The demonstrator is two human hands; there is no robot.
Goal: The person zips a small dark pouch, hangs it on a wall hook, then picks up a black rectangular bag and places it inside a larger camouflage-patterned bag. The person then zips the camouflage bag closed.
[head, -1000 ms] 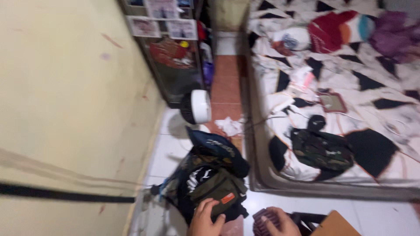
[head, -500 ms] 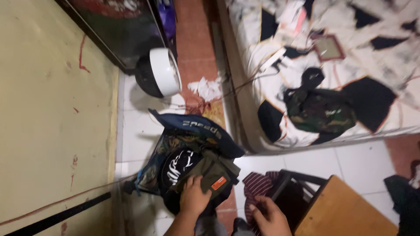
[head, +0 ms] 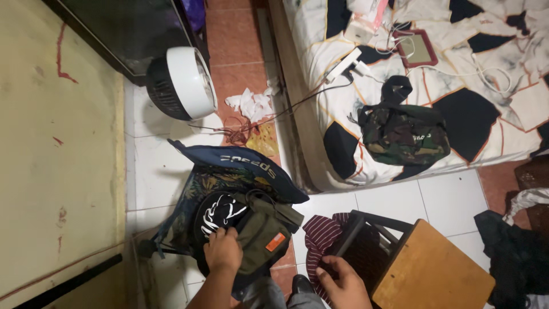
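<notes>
My left hand [head: 223,250] rests with curled fingers on a pile of clothes and bags on the floor, between a black garment with white print [head: 218,210] and an olive-green pouch with an orange tag [head: 260,237]. A navy cloth bag [head: 240,167] lies across the top of the pile. My right hand [head: 342,280] pinches the edge of a maroon striped cloth [head: 321,236] lying beside a low wooden stool [head: 432,269].
A white round fan [head: 180,83] stands on the floor near a dark cabinet [head: 126,34]. A mattress with a black-and-white patterned sheet [head: 474,109] carries a camouflage bag [head: 403,134], a power strip and cables. Crumpled tissue [head: 250,104] lies on the tiles. Dark clothes [head: 514,252] lie at right.
The view has tilted down and steadied. My left hand slid left from the olive pouch toward the black printed garment. My right hand stays on the striped cloth.
</notes>
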